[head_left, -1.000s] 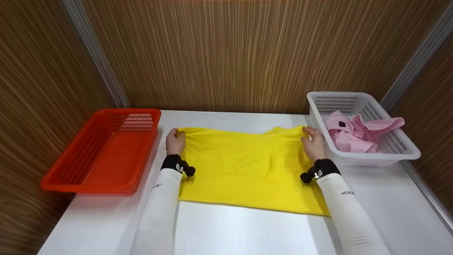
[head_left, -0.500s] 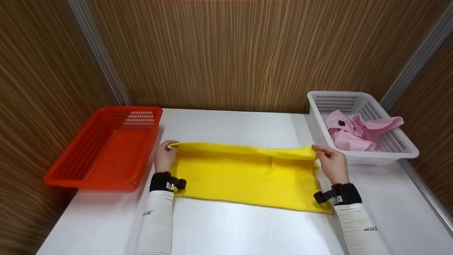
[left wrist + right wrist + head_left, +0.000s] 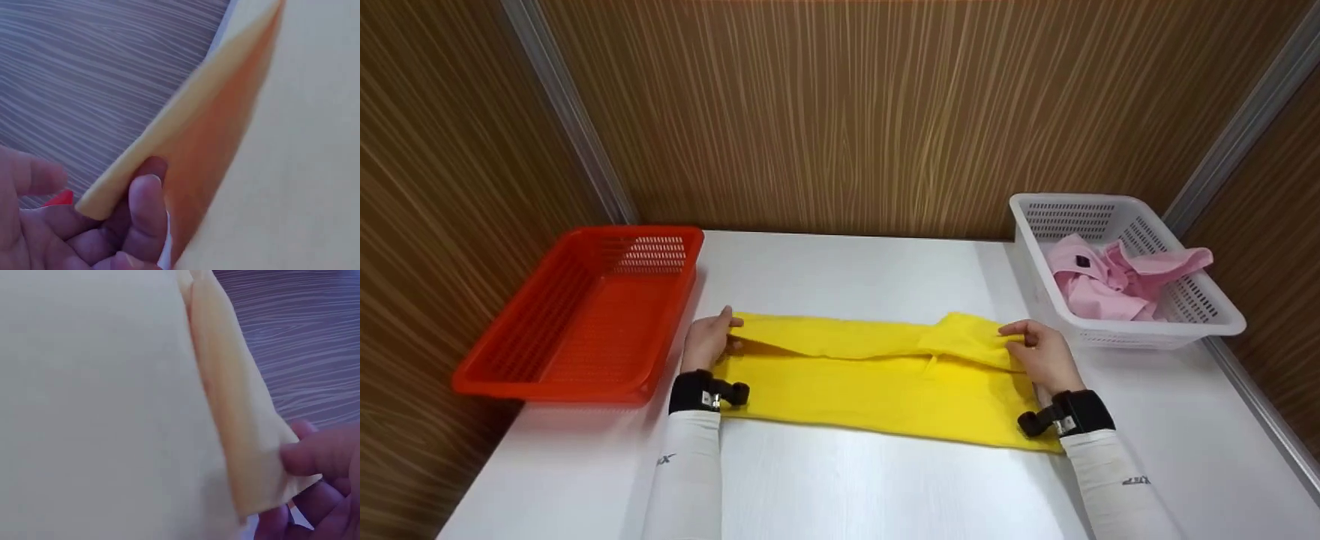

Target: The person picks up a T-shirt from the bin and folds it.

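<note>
A yellow garment (image 3: 855, 397) lies flat on the white table, its far edge turned over toward the person as a long flap (image 3: 825, 337). A loose bulge of cloth sticks up at the flap's right part. The left hand (image 3: 709, 339) holds the flap's left end; in the left wrist view its curled fingers (image 3: 147, 211) reach into the fold while the thumb stands off the cloth. At the other end, the right hand (image 3: 1042, 356) pinches the corner of the flap, with a finger pressed on the cloth (image 3: 247, 455) in the right wrist view.
An orange-red plastic basket (image 3: 660, 345) stands at the left of the table. At the right back is a white basket (image 3: 1155, 330) holding a pink garment (image 3: 1099, 289) with a dark tag. Wood-grain panels (image 3: 840, 112) close in the back and sides.
Both hands have come nearer the person, drawing the garment's far edge over into a flap. Over the last half second the flap has lowered onto the garment, and the right hand has shifted slightly left.
</note>
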The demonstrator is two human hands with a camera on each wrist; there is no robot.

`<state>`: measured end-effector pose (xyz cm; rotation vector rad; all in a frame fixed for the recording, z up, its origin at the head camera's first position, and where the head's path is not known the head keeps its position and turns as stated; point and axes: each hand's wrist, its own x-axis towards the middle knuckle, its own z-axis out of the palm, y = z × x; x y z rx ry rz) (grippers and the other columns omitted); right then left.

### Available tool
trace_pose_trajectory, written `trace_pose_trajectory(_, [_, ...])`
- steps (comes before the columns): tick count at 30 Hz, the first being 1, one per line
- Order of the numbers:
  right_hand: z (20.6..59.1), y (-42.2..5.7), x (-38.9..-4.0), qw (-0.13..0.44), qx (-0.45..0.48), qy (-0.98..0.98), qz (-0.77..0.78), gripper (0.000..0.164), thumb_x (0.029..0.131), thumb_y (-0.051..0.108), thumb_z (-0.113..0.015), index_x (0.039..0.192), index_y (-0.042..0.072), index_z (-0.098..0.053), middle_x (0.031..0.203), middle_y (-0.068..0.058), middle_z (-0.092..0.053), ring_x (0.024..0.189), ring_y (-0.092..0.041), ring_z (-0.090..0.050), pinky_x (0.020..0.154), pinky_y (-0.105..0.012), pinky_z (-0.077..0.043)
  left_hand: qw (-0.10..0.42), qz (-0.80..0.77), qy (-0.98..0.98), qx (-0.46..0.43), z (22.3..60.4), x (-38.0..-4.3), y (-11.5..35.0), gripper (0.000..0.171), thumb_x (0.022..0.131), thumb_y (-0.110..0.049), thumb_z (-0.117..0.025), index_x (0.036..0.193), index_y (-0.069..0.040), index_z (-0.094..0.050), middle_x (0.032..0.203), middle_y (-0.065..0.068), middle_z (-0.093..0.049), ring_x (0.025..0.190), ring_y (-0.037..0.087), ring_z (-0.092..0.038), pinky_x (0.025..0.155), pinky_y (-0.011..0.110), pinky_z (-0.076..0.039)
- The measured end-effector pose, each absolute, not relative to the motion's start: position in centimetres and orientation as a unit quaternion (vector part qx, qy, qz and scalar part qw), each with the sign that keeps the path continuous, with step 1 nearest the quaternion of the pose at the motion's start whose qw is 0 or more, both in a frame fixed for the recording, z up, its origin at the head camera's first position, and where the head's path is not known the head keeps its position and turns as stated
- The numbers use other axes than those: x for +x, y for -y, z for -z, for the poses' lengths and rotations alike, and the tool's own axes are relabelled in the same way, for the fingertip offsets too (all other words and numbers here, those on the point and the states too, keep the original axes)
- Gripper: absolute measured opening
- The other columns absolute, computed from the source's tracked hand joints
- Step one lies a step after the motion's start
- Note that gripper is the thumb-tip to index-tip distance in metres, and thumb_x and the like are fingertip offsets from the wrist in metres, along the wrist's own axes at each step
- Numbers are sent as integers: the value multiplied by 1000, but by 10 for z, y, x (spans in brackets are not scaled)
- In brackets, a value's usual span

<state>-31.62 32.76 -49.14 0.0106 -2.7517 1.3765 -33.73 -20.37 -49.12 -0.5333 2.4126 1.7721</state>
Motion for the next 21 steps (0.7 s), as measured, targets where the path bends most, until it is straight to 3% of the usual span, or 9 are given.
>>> trace_pose_trajectory(3, [480,-332,-314,41,0,878,-478,21,97,0,-57,115,-4,-67,98,-8,-70,80,-10,-56,69,-16,-49,34,-629,-757,-176,486,-336,204,42,106,-33,-57,133,-2,-65,116,11,-65,87,17,-63,86,28,-51])
trace_pose_trajectory(6, [475,-337,-311,35,-9,870,-492,20,98,2,-52,111,-6,-66,96,-6,-67,80,-10,-55,71,-16,-49,35,-646,-742,-174,484,-333,204,43,104,-29,-61,137,-1,-61,124,14,-60,96,22,-59,96,31,-49])
trace_pose_trajectory(9, [478,-339,-311,-4,-10,886,-463,29,105,16,-51,122,-5,-62,117,-18,-66,93,-20,-58,77,-23,-52,55,-596,-784,-164,488,-331,206,39,104,-26,-62,134,-1,-62,118,14,-62,91,23,-59,87,30,-50])
trace_pose_trajectory(13, [488,-334,-313,-50,-15,906,-421,58,106,35,-56,149,-1,-43,150,-33,-46,121,-40,-53,98,-43,-52,71,-507,-848,-133,496,-328,207,29,101,-18,-64,123,0,-65,100,12,-67,74,19,-58,68,26,-47])
trace_pose_trajectory(16, [489,-332,-314,-37,-24,904,-426,69,103,28,-62,159,2,-31,141,-38,-50,103,-38,-60,87,-41,-56,60,-481,-867,-117,500,-328,206,25,100,-14,-64,119,2,-66,92,11,-67,68,16,-56,62,25,-44])
trace_pose_trajectory(19, [481,-334,-314,-23,-7,900,-435,72,98,12,-64,160,4,-29,136,-37,-54,89,-28,-61,73,-28,-54,51,-471,-874,-112,502,-329,205,24,99,-13,-64,117,2,-67,90,11,-67,68,15,-54,62,25,-43])
trace_pose_trajectory(21, [475,-337,-313,-47,7,901,-432,72,95,8,-65,159,5,-32,136,-36,-55,92,-28,-63,78,-28,-55,49,-466,-877,-111,502,-329,205,25,99,-14,-64,117,2,-68,91,11,-67,69,15,-53,63,25,-43])
